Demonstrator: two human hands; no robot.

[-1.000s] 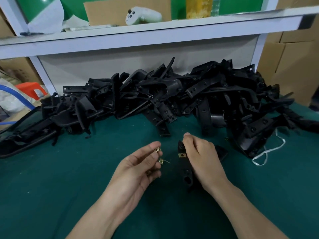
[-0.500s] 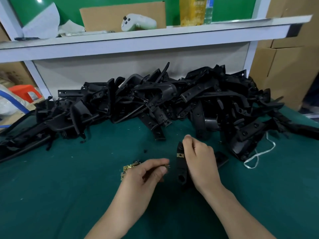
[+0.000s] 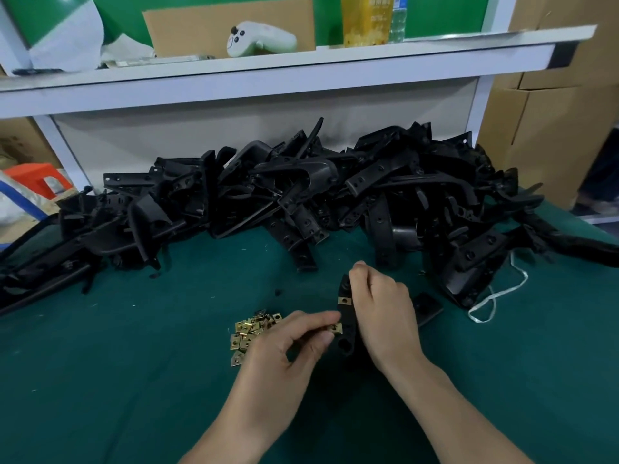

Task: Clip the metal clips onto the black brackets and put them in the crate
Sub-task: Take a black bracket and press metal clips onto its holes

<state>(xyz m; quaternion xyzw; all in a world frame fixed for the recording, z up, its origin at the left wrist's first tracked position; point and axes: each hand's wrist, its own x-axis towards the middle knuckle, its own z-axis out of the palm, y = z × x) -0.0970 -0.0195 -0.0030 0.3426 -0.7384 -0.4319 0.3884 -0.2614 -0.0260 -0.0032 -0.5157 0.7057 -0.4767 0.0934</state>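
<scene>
Head view: the left hand (image 3: 288, 349) pinches one metal clip (image 3: 336, 328) between thumb and forefinger and presses it to the near edge of the black bracket (image 3: 349, 318). The right hand (image 3: 385, 316) grips that bracket upright on the green mat (image 3: 134, 380), fingers curled round its far side. A fitted clip (image 3: 344, 300) already sits higher on the same edge. A second ago the left hand held several clips raised; these now lie as loose clips (image 3: 251, 331) just beside it. So the second clip is probably about to seat. The bracket heap (image 3: 301, 195) waits behind; no crate is in view.
</scene>
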